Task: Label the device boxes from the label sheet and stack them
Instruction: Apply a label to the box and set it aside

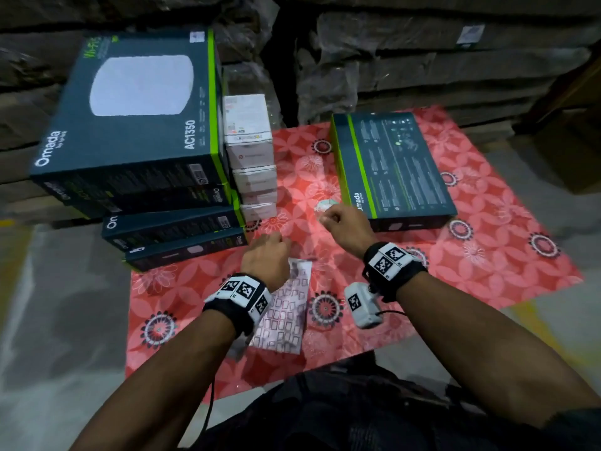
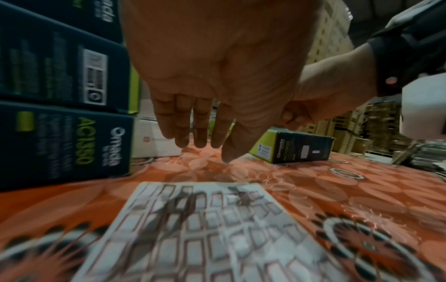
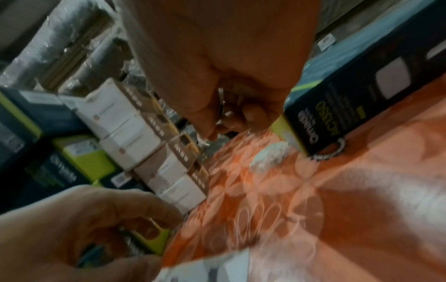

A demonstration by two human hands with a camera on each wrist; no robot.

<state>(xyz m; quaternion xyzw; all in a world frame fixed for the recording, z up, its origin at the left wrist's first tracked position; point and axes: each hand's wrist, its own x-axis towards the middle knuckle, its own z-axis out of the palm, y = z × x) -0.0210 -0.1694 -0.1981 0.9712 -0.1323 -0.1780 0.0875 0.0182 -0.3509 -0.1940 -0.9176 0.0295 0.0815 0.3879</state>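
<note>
Nearest the viewer, at 6 o'clock: label sheet [image 1: 286, 307] flat on the red floral mat [image 1: 487, 255]. Left hand [image 1: 268, 252] above the sheet's far end, fingers straight, holding nothing. Right hand [image 1: 344, 219] at 1 o'clock, fingers curled, pinching a small label [image 1: 322, 219]. Single device box [image 1: 393, 167] beyond it. Stacked device boxes [image 1: 136, 131] at 10 o'clock; white cartons [image 1: 250, 154] alongside.
</note>
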